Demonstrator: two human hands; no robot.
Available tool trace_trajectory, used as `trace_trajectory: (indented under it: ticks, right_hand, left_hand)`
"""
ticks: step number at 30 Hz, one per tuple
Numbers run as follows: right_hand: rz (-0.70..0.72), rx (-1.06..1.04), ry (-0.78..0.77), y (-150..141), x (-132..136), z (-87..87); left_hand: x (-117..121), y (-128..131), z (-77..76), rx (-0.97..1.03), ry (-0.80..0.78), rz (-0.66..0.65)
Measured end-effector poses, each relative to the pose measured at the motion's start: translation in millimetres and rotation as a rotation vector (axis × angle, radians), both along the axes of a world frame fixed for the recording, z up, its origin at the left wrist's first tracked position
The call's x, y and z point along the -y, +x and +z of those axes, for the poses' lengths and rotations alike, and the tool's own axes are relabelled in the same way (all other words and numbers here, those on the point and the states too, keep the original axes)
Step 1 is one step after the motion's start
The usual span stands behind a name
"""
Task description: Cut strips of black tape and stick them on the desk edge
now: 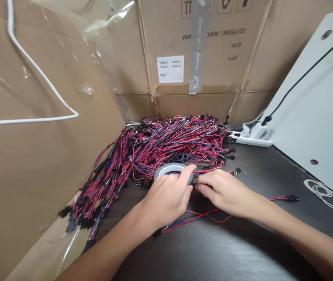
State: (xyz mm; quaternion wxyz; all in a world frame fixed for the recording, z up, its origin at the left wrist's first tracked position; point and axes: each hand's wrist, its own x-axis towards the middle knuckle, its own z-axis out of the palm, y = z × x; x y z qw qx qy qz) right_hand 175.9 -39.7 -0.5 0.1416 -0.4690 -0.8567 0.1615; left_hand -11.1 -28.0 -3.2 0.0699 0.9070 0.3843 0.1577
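My left hand (166, 197) grips a grey roll of tape (170, 170) that lies on the dark table (207, 249), fingers curled over its near rim. My right hand (223, 189) is beside it, fingertips pinched at the roll's right edge, apparently on the tape's loose end. A red, blue and black wire harness (210, 216) runs under both hands, its black connector (293, 198) lying to the right. Behind the roll sits a big heap of the same wire harnesses (172, 142).
Cardboard boxes (201, 50) wall the back and the left side, with clear plastic film (67, 47) and a white cable (38, 70). A white power strip (254, 136) and a grey panel (315, 101) stand at right. Rubber bands (326, 193) lie on the table.
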Motion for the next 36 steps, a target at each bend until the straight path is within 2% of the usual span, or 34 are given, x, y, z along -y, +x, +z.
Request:
trace_trajectory:
  ticks: [6,11,15,20,26,36]
  right_hand:
    - [0.081,-0.191,-0.056,0.6,-0.8,4.2]
    - [0.1,-0.212,-0.051,1.4,-2.9,1.2]
    - [0.142,-0.186,0.039,3.2,-3.9,-3.2]
    - [0.166,-0.189,0.158,4.3,-2.1,-7.3]
    - [0.184,-0.207,0.224,5.0,-2.3,-9.9]
    - [0.32,-0.226,0.339,3.4,-0.5,-5.1]
  left_hand:
    - [1.6,-2.6,11.8,0.098,-0.174,-0.029]
    - [-0.6,-4.0,14.0,0.153,-0.268,-0.015]
    - [-3.9,-5.0,15.4,0.148,-0.304,0.007]
    - [-4.1,-4.1,17.7,0.113,-0.309,0.061]
    - [-3.6,0.0,16.9,0.108,-0.253,0.127]
    - [-3.8,-2.6,18.6,0.016,-0.167,0.035]
